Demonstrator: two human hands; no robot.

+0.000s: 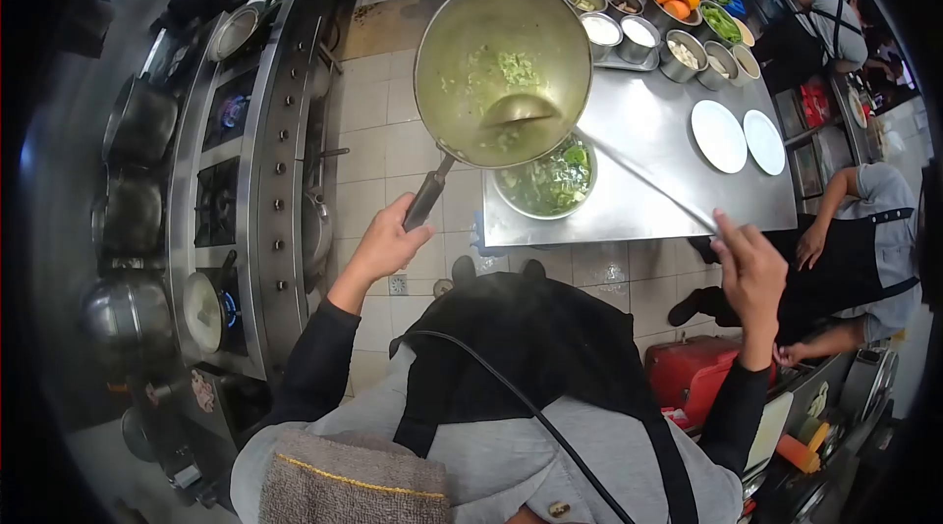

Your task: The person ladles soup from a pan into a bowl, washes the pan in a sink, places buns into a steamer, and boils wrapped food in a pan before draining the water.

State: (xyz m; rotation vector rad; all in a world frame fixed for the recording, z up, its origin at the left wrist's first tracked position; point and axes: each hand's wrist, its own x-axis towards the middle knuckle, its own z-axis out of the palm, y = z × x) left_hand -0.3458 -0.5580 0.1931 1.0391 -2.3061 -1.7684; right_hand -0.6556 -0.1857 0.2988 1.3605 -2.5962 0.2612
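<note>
Nearest the camera, a grey-brown towel (359, 485) with a yellow stripe is lying over the wearer's left shoulder. Ahead of it, we are seeing both hands occupied. The left hand (385, 244) is gripping the dark handle (424, 202) of a deep pan (462, 28), fingers wrapped closed; the right hand (751, 274) is gripping the far end of a long-handled ladle (521, 113), index finger lying along the shaft, the others curled in. The pan is hanging near the corner of a steel table (638, 215), its inside facing us, with pale green chopped bits (521, 69) clinging to the bottom and the ladle's head lying among them. Its near rim is overlapping, in our view, a round bowl (546, 217) of leafy greens (575, 170) on the table; whether the two are touching, we cannot tell. We are judging the step in hand to be emptying the pan into the bowl, ladle guiding; the next move is probably calling for a steady tilt and a scrape toward the lower rim, with care against dripping past the bowl. We are looking for brands, labels or lettering and are finding nothing that can be read.
</note>
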